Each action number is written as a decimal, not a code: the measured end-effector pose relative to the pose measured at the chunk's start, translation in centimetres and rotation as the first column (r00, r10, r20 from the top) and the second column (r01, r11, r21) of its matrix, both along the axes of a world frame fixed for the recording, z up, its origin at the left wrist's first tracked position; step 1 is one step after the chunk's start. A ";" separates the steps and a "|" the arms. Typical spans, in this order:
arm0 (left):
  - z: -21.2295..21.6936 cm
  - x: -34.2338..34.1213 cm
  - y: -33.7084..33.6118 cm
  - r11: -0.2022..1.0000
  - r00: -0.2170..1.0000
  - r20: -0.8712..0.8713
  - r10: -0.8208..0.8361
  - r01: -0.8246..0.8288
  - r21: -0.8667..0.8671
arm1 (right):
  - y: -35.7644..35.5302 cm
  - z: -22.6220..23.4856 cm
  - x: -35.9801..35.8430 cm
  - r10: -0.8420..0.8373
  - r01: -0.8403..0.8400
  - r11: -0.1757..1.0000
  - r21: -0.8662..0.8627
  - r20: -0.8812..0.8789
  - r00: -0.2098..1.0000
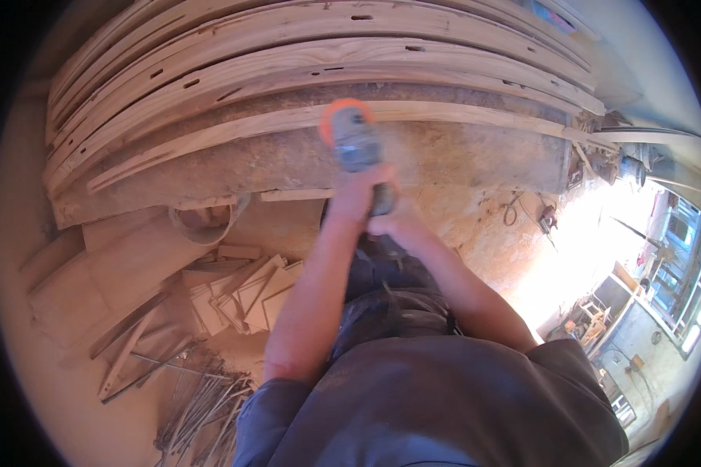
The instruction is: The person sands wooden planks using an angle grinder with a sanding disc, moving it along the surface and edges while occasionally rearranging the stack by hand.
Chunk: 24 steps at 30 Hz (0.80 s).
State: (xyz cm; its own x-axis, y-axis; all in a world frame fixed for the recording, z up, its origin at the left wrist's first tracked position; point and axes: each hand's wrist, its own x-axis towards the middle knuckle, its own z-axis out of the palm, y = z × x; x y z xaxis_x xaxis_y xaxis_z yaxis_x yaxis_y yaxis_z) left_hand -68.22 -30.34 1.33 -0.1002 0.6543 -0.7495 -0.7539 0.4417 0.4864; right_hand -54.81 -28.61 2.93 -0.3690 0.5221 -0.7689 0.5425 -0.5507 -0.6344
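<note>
Both hands are wrapped round an angle grinder (pixel 357 148) with a grey body and an orange disc (pixel 327 128) at its head. My left hand (pixel 354 196) grips the body just behind the head. Farther back, my right hand (pixel 403 224) closes on the rear end. Motion blurs the tool and my fingers. The disc is over a narrow wooden strip (pixel 234 132) that lies along the near part of the workbench (pixel 483 156). Whether it touches the strip, I cannot tell.
Several long slotted wooden boards (pixel 288 58) lie side by side across the far bench. At the left on the floor are a round tub (pixel 237 226), stacked wood offcuts (pixel 245 296) and a heap of thin rods (pixel 202 412). A corded tool (pixel 547 219) lies at the right.
</note>
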 end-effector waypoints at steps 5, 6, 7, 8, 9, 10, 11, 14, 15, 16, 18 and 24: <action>-0.4 -9.6 -3.9 0.932 0.931 0.044 0.362 -0.361 -0.044 | -0.2 -0.4 -10.5 0.229 -0.231 0.973 0.001 -0.139 0.964; -0.1 -10.5 -4.1 0.926 0.926 0.032 0.377 -0.376 -0.032 | 0.4 0.1 -12.0 0.299 -0.306 0.951 -0.038 -0.137 0.944; 0.2 -11.2 -4.2 0.920 0.919 0.022 0.393 -0.392 -0.022 | 0.8 0.4 -12.7 0.368 -0.380 0.922 -0.078 -0.136 0.920; 0.3 -11.4 -4.1 0.914 0.914 0.014 0.406 -0.406 -0.011 | 0.8 0.4 -12.6 0.347 -0.361 0.930 -0.075 -0.151 0.926; 0.2 -10.8 -4.0 0.927 0.927 0.010 0.375 -0.375 -0.011 | 0.5 -0.4 -11.9 0.310 -0.320 0.946 -0.041 -0.164 0.937; -0.1 -9.9 -3.8 0.938 0.938 0.007 0.346 -0.346 -0.011 | 0.0 -1.5 -10.8 0.276 -0.282 0.960 -0.007 -0.178 0.945; -0.4 -8.6 -3.5 0.949 0.949 0.003 0.316 -0.316 -0.010 | -0.3 -2.6 -9.4 0.240 -0.240 0.970 0.027 -0.193 0.951; -1.7 -3.7 -2.7 0.956 0.957 0.009 0.291 -0.291 -0.042 | 1.8 2.2 -4.9 0.229 -0.230 0.972 -0.039 -0.044 0.973; -1.2 -1.8 -2.0 0.958 0.959 0.018 0.283 -0.282 -0.057 | 2.1 1.5 -2.9 0.242 -0.244 0.967 -0.070 -0.025 0.970; -0.8 0.0 -1.4 0.968 0.969 0.021 0.246 -0.244 -0.062 | 2.3 0.8 -0.8 0.244 -0.244 0.967 -0.074 0.003 0.970; -0.7 3.3 0.0 0.979 0.980 0.027 0.199 -0.198 -0.049 | 2.8 0.0 2.8 0.199 -0.198 0.977 -0.075 0.003 0.980; -0.9 13.8 4.7 0.993 0.993 0.046 0.113 -0.111 -0.034 | 4.4 -1.4 13.7 -0.052 0.053 0.999 0.003 -0.140 0.989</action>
State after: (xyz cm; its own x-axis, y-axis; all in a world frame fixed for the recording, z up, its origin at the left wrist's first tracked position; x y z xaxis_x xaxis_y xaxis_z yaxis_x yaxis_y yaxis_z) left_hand -54.43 -25.62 0.44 -0.1346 0.6171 -0.7753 -0.8216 0.3679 0.4355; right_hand -41.12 -24.17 1.49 -0.4447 0.5486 -0.7080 0.4188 -0.5714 -0.7057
